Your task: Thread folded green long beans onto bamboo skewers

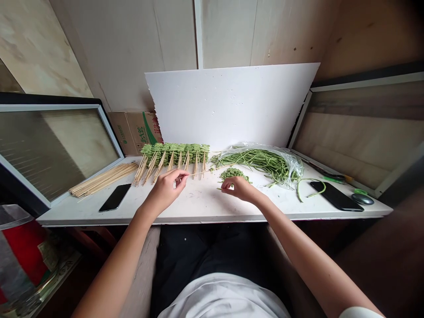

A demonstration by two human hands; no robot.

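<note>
My left hand [167,190] is shut on a thin bamboo skewer [198,173], which points right toward a small heap of cut green bean pieces [233,174]. My right hand [238,188] pinches a short bean piece [221,188] at the near edge of that heap. Farther left, a row of skewers threaded with green bean pieces [175,153] lies side by side, bare tips toward me. A bundle of bare skewers [104,179] lies at the left. Long green beans [258,161] spill from a clear plastic bag [285,161] to the right.
The white table [198,207] holds a black phone [115,197] at the left, another phone [336,195] and a computer mouse [362,199] at the right. Green-handled scissors [334,179] lie behind them. A white board [228,106] stands at the back.
</note>
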